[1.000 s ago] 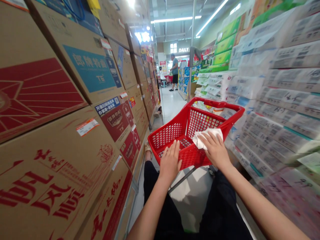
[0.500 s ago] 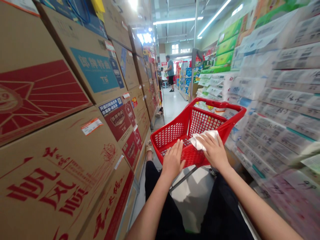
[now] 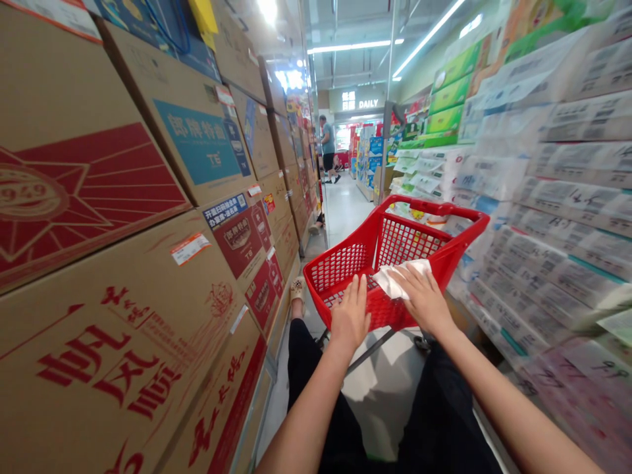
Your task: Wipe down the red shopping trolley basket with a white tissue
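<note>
A red plastic shopping basket on a wheeled frame stands in the aisle just ahead of my legs. My left hand lies flat on its near rim, fingers spread, holding nothing. My right hand presses a white cloth against the near rim, further right. The cloth is crumpled and part of it sticks out beyond my fingers. The basket looks empty inside.
Stacked cardboard cartons with red and blue print wall the left side of the narrow aisle. Shelves of wrapped tissue packs line the right. A person stands far down the aisle under a sign reading DAILY.
The cloth and my right hand have slid slightly left along the rim. My left hand stays on the rim. The view has shifted a little; the distant person has moved left.
</note>
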`<state>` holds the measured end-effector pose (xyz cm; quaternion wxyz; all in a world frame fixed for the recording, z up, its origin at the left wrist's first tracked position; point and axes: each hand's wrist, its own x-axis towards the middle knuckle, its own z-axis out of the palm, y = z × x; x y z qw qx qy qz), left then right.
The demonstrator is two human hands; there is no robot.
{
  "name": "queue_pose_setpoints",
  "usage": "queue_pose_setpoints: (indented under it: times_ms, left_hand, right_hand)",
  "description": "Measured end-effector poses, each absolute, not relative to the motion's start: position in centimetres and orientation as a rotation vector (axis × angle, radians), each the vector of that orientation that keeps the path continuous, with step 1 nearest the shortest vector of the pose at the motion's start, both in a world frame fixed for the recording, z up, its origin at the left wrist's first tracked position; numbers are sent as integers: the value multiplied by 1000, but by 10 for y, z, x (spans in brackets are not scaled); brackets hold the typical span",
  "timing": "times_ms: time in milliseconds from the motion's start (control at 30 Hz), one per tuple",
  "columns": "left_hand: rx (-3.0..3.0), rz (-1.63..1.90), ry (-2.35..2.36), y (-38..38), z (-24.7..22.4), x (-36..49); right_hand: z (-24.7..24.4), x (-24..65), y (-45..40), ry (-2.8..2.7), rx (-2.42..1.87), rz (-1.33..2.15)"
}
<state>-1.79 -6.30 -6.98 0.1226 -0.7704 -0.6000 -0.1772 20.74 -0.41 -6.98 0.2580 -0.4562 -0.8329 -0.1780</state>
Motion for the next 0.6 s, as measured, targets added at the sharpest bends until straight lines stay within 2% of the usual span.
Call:
queue_pose_setpoints:
  times_ms: [300,600]
  left_hand:
    - [-2239,-512,-1733,-68,-72,13]
    - [-2229,-500,-1722,-64,-71,8]
  right_hand:
    - [-83,187,-34,-2349,-1129,-433]
    - [-74,210,-9,-2225,-1271,-521]
